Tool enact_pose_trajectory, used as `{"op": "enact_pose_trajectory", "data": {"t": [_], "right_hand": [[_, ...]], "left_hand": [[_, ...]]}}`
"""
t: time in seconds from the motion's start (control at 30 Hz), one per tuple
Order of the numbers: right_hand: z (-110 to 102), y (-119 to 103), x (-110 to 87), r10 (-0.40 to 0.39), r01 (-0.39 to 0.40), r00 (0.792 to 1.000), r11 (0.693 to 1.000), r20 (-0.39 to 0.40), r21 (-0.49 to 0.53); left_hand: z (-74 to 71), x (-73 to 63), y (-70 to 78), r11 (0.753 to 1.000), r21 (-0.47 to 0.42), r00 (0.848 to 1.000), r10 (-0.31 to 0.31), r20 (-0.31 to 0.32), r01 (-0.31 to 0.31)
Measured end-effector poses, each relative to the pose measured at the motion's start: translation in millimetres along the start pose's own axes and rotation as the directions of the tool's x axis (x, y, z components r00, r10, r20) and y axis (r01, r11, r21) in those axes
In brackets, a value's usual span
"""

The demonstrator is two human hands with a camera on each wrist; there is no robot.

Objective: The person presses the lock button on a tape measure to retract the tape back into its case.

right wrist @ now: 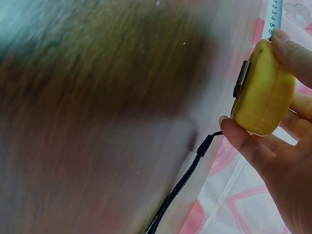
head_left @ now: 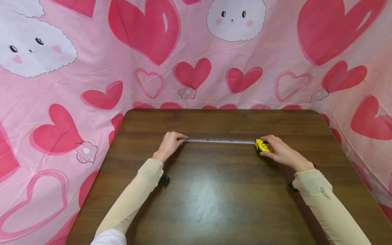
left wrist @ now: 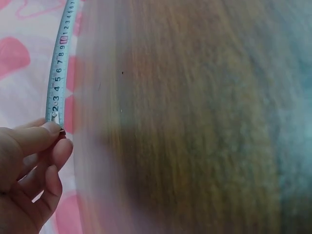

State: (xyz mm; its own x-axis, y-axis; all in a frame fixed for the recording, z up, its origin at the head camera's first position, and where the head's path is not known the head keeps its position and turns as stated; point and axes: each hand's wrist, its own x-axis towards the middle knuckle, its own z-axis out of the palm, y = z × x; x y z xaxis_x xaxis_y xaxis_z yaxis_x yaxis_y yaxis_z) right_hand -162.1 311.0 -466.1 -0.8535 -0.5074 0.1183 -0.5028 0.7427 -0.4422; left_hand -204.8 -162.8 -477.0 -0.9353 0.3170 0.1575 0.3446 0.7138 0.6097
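A pink heart-printed cloth is seen beyond both grips, behind the table. The tape blade is stretched straight between them, its end pinched by the left hand, the yellow case clasped by the right hand.

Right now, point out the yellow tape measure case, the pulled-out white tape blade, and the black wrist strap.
yellow tape measure case [right wrist: 263, 95], right wrist view, on its broad side.
white tape blade [head_left: 220, 140], head view, mid-length between the hands.
black wrist strap [right wrist: 183, 183], right wrist view, middle of the cord.
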Motion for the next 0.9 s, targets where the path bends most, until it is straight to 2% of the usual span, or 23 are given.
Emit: {"op": "enact_pose_trajectory", "data": {"t": [0.17, 0.37, 0.6, 0.9], "right_hand": [[1.2, -2.2, 0.7, -0.012, 0.012, 1.0, 1.0, -0.006, 0.001], [1.5, -5.1, 0.8, -0.01, 0.01, 1.0, 1.0, -0.004, 0.007], [5.3, -5.2, 1.4, -0.027, 0.027, 1.0, 1.0, -0.003, -0.008], [4.7, -11.5, 4.5, -0.006, 0.006, 1.0, 1.0, 0.018, 0.005]], "left_hand": [[2.4, 0.7, 3.0, 1.0, -0.009, 1.0, -0.008, 0.018, 0.008], [4.9, 2.1, 5.3, 1.0, 0.0, 1.0, 0.003, 0.01, -0.003], [6.2, 2.3, 7.6, 0.999, -0.033, 0.999, 0.011, 0.033, -0.01], [9.5, 4.7, 12.0, 0.998, -0.06, 0.999, 0.035, 0.039, -0.032]]}}
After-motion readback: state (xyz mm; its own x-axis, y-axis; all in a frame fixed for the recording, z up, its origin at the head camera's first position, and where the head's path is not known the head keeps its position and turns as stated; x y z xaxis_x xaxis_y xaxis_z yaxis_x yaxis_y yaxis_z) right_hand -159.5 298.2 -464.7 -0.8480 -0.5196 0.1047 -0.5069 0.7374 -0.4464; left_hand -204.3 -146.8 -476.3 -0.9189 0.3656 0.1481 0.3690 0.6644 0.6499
